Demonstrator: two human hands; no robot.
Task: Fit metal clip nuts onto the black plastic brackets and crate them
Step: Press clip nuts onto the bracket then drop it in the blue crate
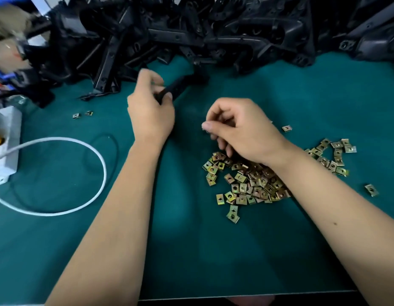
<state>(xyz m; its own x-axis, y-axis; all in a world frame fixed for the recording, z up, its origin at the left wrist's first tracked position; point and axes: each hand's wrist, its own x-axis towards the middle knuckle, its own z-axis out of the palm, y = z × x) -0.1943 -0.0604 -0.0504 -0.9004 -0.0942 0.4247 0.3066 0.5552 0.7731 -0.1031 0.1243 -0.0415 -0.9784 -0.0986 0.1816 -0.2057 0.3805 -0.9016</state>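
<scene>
- Dozens of clip nuts (253, 180) heaped at 4 o'clock on the tabletop (302, 96), within easy reach of the right hand (240, 129).
- Right fingers (208, 125) curled, apparently pinching one nut; too small to confirm.
- Left hand (150, 111) gripping a black bracket (176, 89), probably steadying it for fitting.
- Bracket pile (191, 34) at 12 o'clock; no crate visible.
</scene>
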